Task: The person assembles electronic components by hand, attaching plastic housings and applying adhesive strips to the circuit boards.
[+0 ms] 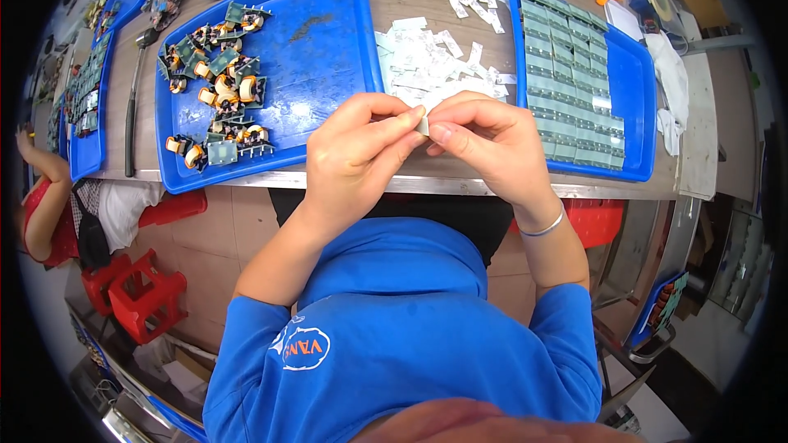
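1. Left tray [328,61], 10 o'clock from the hands: coil boards [220,90] lie heaped toward its 9 o'clock side. Their pins could snag when one is lifted.
2. Left hand [349,148]: thumb and forefinger pinch a small pale piece [423,125].
3. Piece: between the two hands' fingertips, near the bench [447,184] edge. An uneven pull could crease or drop it.
4. Slips [423,66], 12 o'clock: loose and overlapping. A draught or brushing knuckle could scatter them.
5. Right hand [497,148]: fingers curled, thumb meeting forefinger beside the piece (firm grip or light touch: cannot tell).
6. Right tray [642,119], 2 o'clock: green boards [570,86] stand in close rows. A knock could disorder them.
7. Obscured: fingertips cover most of the piece; its material is unclear. Glare washes out some green boards. The slips run past the 12 o'clock edge.
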The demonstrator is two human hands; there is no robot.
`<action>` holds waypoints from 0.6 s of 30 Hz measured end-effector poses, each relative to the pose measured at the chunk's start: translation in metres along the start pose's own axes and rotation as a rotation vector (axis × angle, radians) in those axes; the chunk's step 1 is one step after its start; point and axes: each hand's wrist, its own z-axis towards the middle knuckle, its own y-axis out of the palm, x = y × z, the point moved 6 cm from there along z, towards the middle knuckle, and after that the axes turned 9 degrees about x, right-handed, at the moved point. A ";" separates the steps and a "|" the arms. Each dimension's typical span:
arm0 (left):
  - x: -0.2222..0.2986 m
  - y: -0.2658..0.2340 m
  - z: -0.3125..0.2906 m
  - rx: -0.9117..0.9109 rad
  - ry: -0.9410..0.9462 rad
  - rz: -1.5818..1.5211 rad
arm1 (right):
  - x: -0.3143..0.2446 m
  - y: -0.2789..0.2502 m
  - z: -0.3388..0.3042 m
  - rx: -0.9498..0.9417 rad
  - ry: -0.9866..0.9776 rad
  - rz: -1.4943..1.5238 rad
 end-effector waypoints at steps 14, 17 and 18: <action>0.002 0.007 -0.001 0.005 0.003 0.025 | 0.004 -0.001 -0.002 0.027 0.055 0.095; 0.001 0.006 -0.002 -0.002 -0.008 0.010 | 0.005 -0.001 -0.002 0.026 0.065 0.102; 0.000 0.006 -0.002 0.001 -0.017 -0.003 | 0.005 -0.001 -0.002 0.026 0.067 0.103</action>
